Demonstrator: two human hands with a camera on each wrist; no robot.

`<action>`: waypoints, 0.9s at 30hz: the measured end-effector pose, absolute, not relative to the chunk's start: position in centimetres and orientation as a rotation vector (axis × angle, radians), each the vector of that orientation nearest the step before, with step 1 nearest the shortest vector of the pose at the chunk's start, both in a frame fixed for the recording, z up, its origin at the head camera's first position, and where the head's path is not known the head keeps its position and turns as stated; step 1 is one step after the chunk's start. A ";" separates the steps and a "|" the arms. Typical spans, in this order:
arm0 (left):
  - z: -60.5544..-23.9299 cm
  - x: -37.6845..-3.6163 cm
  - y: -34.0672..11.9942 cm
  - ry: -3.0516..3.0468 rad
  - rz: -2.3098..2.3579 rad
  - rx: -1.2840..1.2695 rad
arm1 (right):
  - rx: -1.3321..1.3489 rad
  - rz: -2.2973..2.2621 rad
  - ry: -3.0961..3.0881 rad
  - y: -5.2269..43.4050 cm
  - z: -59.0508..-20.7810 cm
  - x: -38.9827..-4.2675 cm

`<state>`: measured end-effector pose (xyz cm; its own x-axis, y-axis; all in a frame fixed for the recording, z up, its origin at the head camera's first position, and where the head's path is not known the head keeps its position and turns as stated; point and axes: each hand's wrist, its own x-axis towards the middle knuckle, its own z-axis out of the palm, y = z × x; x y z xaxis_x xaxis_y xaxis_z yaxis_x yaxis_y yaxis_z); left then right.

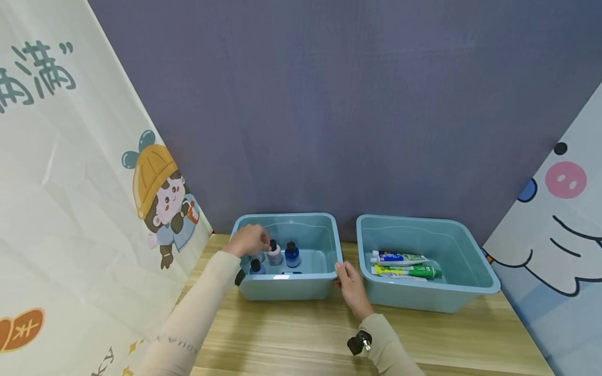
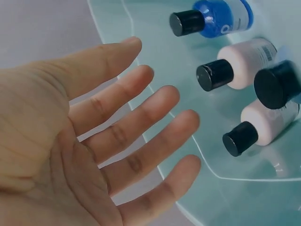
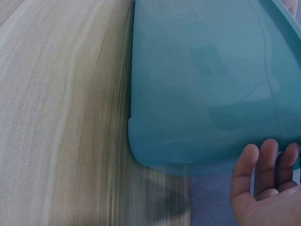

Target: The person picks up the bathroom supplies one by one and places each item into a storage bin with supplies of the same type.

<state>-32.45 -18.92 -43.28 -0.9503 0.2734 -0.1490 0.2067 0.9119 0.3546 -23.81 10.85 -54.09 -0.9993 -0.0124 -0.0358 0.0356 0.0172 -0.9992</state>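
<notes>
My left hand (image 1: 249,241) is over the left side of a light-blue plastic bin (image 1: 291,289), close to the black cap of a pale pink bottle (image 1: 275,257). In the left wrist view its fingers are spread, with nothing held, apart from the bottles. A dark blue bottle (image 1: 292,258) stands to the right, and another blue bottle (image 1: 256,269) is near the bin's front wall. A second pale pink bottle (image 2: 268,125) shows in the left wrist view. My right hand (image 1: 352,290) grips the bin's front right corner, thumb on the rim and fingers curled below.
A second light-blue bin (image 1: 414,300) stands to the right, holding several toothpaste tubes (image 1: 406,270). Both bins are on a wood-grain table (image 1: 282,334). Behind them rises a grey-purple cloth wall (image 1: 329,115); printed panels (image 1: 70,209) flank the table.
</notes>
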 end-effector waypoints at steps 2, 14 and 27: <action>-43.4 -32.1 -18.9 2.896 0.534 0.375 | 0.039 -2.181 2.209 10.9 -55.0 -24.3; -43.8 -28.3 -17.2 2.978 0.826 0.443 | 0.039 -2.214 2.234 10.8 -56.5 -24.8; -46.0 -23.8 -15.8 3.278 0.893 0.530 | 0.032 -2.188 2.247 10.9 -56.0 -24.5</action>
<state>-23.83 -15.80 -45.97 -0.9098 0.2117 0.3571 0.3635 0.8216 0.4390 -24.45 10.93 -56.02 -0.9998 0.0112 -0.0178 0.0181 0.0267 -0.9995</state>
